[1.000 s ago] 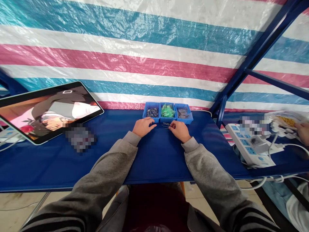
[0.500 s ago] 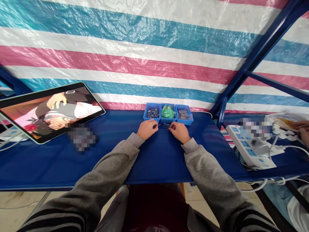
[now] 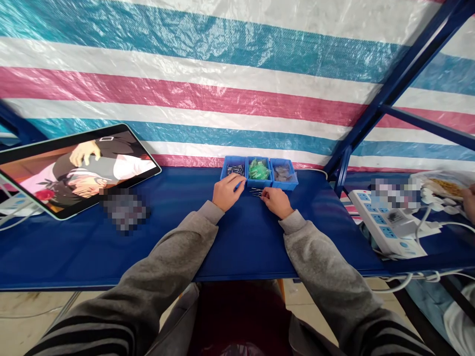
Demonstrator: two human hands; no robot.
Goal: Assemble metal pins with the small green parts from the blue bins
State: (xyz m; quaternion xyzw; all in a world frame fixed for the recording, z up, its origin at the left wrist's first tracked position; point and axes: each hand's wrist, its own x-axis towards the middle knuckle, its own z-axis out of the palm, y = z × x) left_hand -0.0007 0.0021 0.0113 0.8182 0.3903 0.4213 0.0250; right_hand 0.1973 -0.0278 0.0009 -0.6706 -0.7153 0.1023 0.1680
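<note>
My left hand is at the front edge of the left blue bin, its fingers stretched forward and apart from the thumb. Inside that bin lie many small dark metal pins, partly covered by my fingers. My right hand is closed in a pinch at the ends of several thin metal pins, which point left just in front of the middle bin. The middle bin holds green plastic pieces. In the right bin are greyish translucent pieces.
A tablet leans at the left, with a blurred dark item near it. At the right are a white power strip with plugs and cables, a blue metal frame, and another person's hand by a clear bag.
My left hand has moved forward to the left bin, its fingers spreading from a pinch. My right hand has stayed nearly in place by the thin pins.
</note>
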